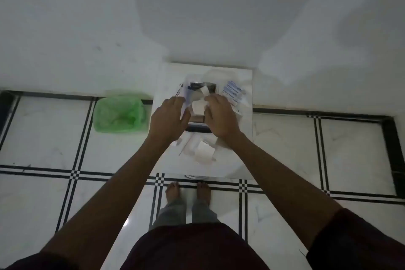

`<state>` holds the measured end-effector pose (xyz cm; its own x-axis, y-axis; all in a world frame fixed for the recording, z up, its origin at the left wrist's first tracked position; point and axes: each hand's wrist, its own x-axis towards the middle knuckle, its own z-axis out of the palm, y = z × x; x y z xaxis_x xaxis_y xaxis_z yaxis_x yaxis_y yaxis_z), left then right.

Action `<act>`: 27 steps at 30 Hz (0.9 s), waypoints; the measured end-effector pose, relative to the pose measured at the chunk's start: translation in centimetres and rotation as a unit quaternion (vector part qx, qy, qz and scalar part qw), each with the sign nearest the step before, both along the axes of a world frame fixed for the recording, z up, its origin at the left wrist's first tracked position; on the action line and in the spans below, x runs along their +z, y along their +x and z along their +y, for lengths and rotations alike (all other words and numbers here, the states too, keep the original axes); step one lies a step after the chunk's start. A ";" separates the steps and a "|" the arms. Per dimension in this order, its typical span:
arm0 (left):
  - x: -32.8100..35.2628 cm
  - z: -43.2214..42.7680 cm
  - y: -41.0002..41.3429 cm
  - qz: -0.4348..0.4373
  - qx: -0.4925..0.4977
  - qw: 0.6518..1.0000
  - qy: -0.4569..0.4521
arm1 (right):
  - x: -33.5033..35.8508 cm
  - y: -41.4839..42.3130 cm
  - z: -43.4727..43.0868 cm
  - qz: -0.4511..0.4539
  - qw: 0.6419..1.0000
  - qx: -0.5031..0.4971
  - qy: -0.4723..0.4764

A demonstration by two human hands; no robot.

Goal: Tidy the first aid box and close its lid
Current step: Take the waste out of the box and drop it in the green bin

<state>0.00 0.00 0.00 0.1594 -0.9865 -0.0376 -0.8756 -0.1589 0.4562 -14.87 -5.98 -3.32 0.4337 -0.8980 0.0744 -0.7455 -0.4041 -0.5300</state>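
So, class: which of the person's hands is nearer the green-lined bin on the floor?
Left. The left hand is over the box, on the side facing the bin; the right hand is farther right.

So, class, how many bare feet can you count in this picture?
2. The left foot and the right foot stand side by side on the tiled floor, just below the white table edge.

Single head view, steeply downward, table [245,85] near.
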 end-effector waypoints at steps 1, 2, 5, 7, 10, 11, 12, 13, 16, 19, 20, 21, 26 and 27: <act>-0.3 0.1 -0.1 0.035 0.032 0.999 0.027 | -0.1 0.1 -0.4 0.006 1.000 0.010 0.021; -0.5 0.2 -0.3 0.062 0.067 0.994 0.055 | 0.0 0.3 -0.7 0.021 0.999 0.019 0.037; -2.2 1.5 -1.2 0.149 0.149 0.961 0.176 | -0.3 0.9 -1.4 0.085 0.994 0.050 0.056; -4.0 2.7 -1.4 0.206 0.187 0.931 0.238 | -0.8 1.3 -1.7 0.121 0.988 0.076 0.057; -6.7 3.9 -1.3 0.233 0.236 0.901 0.279 | -1.5 2.0 -2.5 0.170 0.978 0.107 0.062; -7.4 4.1 -1.3 0.248 0.269 0.885 0.289 | -1.9 2.2 -2.8 0.187 0.974 0.113 0.058; -7.9 4.3 -1.5 0.268 0.308 0.863 0.297 | -2.2 2.4 -3.1 0.201 0.971 0.120 0.057; -8.3 4.6 -1.6 0.287 0.345 0.839 0.308 | -2.7 2.6 -3.2 0.215 0.967 0.126 0.052; -10.1 5.5 -2.4 0.331 0.407 0.777 0.348 | -4.0 3.1 -3.6 0.243 0.959 0.132 0.060; -11.7 5.9 -4.0 0.381 0.439 0.730 0.360 | -4.6 3.1 -3.9 0.254 0.956 0.126 0.078; -12.0 5.9 -4.5 0.394 0.446 0.720 0.357 | -4.7 3.1 -4.0 0.251 0.957 0.121 0.079; -12.2 5.8 -4.9 0.401 0.453 0.712 0.355 | -4.7 3.1 -4.1 0.244 0.960 0.116 0.077; -13.1 5.5 -5.5 0.420 0.508 0.674 0.334 | -4.9 2.9 -3.5 0.166 0.981 0.066 0.080; -12.8 5.4 -5.4 0.424 0.510 0.671 0.332 | -4.9 2.8 -3.3 0.150 0.984 0.053 0.077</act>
